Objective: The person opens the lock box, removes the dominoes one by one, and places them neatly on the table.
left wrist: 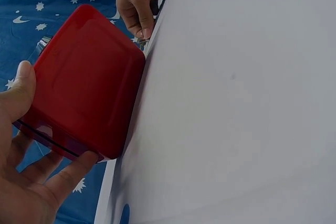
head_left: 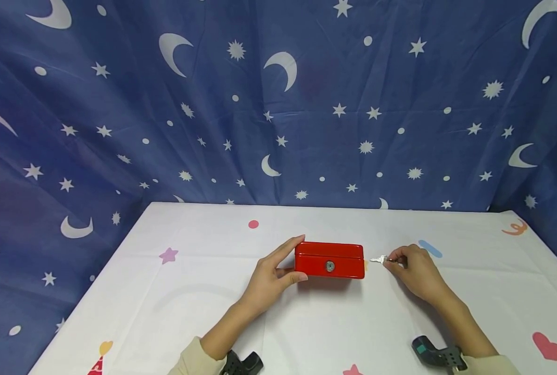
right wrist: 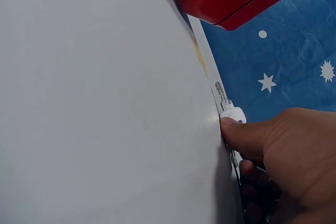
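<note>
A small red metal lock box point(head_left: 316, 251) sits on the white tabletop, its lid down and a round silver keyhole lock point(head_left: 330, 266) on the side toward me. My left hand point(head_left: 268, 278) grips its left end, thumb at the front and fingers spread around the end and back. In the left wrist view the box point(left wrist: 86, 82) lies between that thumb and the fingertips. Just right of the box, my right hand point(head_left: 419, 273) pinches a silver key point(head_left: 378, 259) by its head. The key's toothed blade point(right wrist: 221, 93) points toward the box's right end, a short gap apart.
The white tablecloth point(head_left: 203, 291) has printed coloured shapes, such as a pink heart point(head_left: 549, 346) and a purple star point(head_left: 168, 255). Behind the table hangs a blue curtain point(head_left: 316, 125) with moons and stars. Black camera mounts point(head_left: 435, 355) sit at both wrists.
</note>
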A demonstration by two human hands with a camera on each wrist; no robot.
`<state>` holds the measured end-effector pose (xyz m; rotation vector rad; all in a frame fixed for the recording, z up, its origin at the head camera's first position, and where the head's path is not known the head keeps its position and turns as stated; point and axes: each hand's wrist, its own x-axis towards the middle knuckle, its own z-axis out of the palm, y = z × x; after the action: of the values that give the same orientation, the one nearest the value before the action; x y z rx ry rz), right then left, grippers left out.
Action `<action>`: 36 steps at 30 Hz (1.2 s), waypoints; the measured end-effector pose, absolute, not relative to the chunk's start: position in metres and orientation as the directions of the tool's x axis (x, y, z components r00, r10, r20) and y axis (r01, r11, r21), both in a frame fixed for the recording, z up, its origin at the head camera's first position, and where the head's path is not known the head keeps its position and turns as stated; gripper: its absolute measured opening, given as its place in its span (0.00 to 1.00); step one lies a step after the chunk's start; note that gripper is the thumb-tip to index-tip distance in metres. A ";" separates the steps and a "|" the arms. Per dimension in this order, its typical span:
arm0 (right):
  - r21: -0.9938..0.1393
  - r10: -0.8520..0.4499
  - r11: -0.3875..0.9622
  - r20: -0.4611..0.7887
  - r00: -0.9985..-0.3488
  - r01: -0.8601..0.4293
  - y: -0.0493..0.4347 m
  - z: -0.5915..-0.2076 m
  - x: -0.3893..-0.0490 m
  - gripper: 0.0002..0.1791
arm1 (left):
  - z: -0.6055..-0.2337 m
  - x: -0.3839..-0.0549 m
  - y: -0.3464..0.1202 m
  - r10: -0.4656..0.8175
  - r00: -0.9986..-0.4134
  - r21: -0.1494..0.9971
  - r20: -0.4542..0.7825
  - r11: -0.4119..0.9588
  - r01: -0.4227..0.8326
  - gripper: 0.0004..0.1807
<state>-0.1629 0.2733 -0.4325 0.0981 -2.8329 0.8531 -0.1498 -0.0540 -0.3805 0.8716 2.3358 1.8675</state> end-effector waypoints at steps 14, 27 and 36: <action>-0.530 -0.020 0.837 0.212 -0.977 -0.132 0.272 -0.434 -0.164 0.10 | -0.380 -0.149 -0.054 0.431 -0.845 0.905 0.317 0.129 0.405 0.39; -0.541 0.023 0.835 0.213 -0.977 -0.098 0.265 -0.433 -0.161 0.08 | -0.379 -0.149 -0.054 0.432 -0.845 0.908 0.314 0.124 0.401 0.39; -0.565 -0.023 0.801 0.302 -0.953 -0.199 0.268 -0.428 -0.162 0.07 | -0.381 -0.150 -0.054 0.438 -0.840 0.905 0.322 0.117 0.408 0.39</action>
<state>-0.1618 0.2681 -0.4281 0.1707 -2.7086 0.8955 -0.1497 -0.0540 -0.3813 0.8818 2.3296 1.8736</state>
